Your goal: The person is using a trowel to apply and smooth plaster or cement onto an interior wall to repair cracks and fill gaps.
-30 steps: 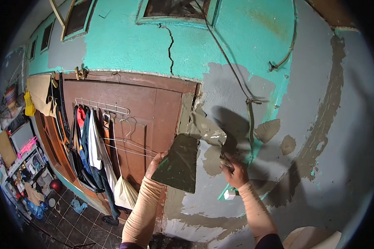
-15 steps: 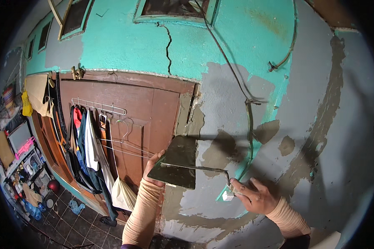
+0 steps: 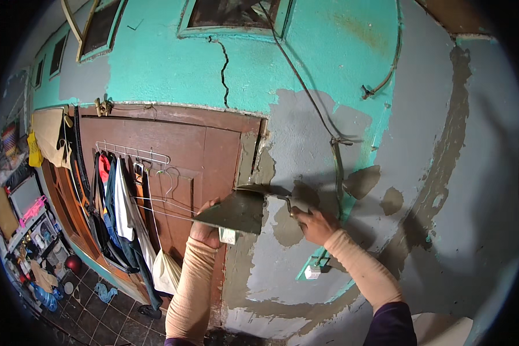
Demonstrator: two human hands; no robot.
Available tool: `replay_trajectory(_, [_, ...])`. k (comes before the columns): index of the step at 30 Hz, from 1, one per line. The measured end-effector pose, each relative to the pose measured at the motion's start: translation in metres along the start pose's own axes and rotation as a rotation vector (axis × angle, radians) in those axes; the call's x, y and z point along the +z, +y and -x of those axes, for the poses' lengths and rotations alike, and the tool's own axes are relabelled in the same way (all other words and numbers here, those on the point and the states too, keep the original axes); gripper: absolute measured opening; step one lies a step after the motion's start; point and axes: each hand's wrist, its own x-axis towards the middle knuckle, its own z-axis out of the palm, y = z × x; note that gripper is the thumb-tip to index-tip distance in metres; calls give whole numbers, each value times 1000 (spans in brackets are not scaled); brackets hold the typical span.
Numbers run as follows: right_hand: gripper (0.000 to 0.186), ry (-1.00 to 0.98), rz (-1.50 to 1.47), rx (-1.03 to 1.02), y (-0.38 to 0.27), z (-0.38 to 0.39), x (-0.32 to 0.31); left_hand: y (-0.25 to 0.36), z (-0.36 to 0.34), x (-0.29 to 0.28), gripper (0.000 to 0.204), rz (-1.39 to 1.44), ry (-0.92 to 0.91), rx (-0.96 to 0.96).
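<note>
Grey and turquoise wall point(image 3: 288, 124) fills much of the head view, marked with brown-grey patches point(image 3: 362, 181) and, toward its upper edge, a dark crack point(image 3: 224, 75). Left of centre is a brown door point(image 3: 219, 150) with clothes point(image 3: 127, 213) hanging in front of it; a cable point(image 3: 305, 86) runs down the wall, and a small white box point(image 3: 312, 272) sits lower down.

Before the door's right edge, the left hand point(image 3: 205, 230) holds a dark, flat board point(image 3: 236, 213), its grip wrapped at the board's left side, with some fingers hidden. A white block point(image 3: 227, 236) shows beneath the near edge. The right hand point(image 3: 316, 224) has its grip closed around the handle of a trowel point(image 3: 263, 189), whose blade lies across the board's far edge; whether they touch, I cannot tell.

If the left wrist tips, the board could tilt and shed any paste over its near edge. A dip of the trowel might jolt the board, and its left corner could snag the wire hanger point(image 3: 165, 200) close by.
</note>
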Motion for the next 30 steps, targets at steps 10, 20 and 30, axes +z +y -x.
replay_trajectory(10, [30,149,-237,-185,20,-40,-39,18,-21,25,44,-283,62,-282])
replay_trajectory(20, [44,215,-378,-115,52,-94,-114,12,-10,23,46,-246,53,-233])
replay_trajectory(30, [47,402,-464,-48,25,-66,-49,16,-20,41,49,-293,18,-204])
